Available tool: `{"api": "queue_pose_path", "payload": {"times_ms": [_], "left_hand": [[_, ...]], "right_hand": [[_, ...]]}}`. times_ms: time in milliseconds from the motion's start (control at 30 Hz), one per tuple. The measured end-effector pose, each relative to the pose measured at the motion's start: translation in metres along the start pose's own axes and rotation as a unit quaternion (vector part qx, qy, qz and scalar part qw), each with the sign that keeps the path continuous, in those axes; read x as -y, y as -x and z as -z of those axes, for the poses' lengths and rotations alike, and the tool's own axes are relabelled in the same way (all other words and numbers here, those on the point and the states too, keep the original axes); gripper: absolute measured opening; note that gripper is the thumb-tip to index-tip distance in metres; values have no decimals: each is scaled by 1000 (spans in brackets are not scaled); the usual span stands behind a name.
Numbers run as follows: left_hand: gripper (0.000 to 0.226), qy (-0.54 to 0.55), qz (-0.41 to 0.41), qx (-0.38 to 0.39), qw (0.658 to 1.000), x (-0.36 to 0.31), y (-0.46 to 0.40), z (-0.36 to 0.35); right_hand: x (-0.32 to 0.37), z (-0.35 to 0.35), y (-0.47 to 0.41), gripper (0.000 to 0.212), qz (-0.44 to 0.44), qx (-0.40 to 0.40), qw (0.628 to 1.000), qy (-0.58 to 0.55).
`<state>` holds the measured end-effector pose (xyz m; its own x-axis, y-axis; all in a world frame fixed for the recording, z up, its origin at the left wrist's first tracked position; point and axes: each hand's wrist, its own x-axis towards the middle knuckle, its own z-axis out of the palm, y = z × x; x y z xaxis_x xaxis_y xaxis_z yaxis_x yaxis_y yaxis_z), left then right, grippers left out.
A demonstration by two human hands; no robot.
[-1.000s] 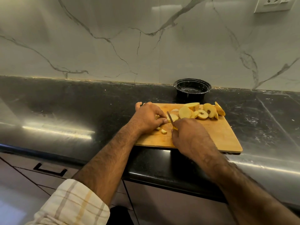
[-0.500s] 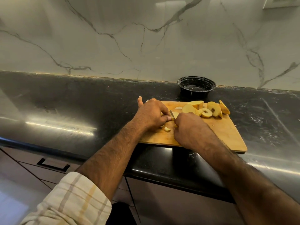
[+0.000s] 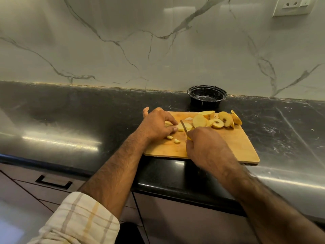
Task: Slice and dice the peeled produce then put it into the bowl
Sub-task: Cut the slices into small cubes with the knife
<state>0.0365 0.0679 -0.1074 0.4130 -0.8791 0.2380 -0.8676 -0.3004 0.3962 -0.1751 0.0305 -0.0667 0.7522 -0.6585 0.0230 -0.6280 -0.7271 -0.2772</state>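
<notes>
Left hand (image 3: 156,125) pins a pale fruit slice (image 3: 183,127) to the wooden cutting board (image 3: 241,147), fingers curled over it. Two diced bits (image 3: 173,139) lie just below. Right hand (image 3: 205,147) grips the knife (image 3: 183,126), blade on that slice. Further right, cut slices (image 3: 218,120) pile up; the black bowl (image 3: 207,95) waits behind on the desk (image 3: 70,120).

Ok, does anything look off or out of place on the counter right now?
One thing: the cutting board sits askew, and its near right corner seems to hang past the counter edge. The bowl is upright, and the slices are all on the board.
</notes>
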Motion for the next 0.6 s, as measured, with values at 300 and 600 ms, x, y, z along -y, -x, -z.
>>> {"api": "queue_pose_path", "payload": {"times_ms": [300, 600], "left_hand": [[7, -31, -12, 16, 999, -4, -4, -1], [9, -61, 0, 22, 998, -6, -6, -2]], "right_hand": [[14, -12, -35, 22, -14, 20, 1000, 18], [12, -1, -32, 31, -7, 56, 998, 35]]}}
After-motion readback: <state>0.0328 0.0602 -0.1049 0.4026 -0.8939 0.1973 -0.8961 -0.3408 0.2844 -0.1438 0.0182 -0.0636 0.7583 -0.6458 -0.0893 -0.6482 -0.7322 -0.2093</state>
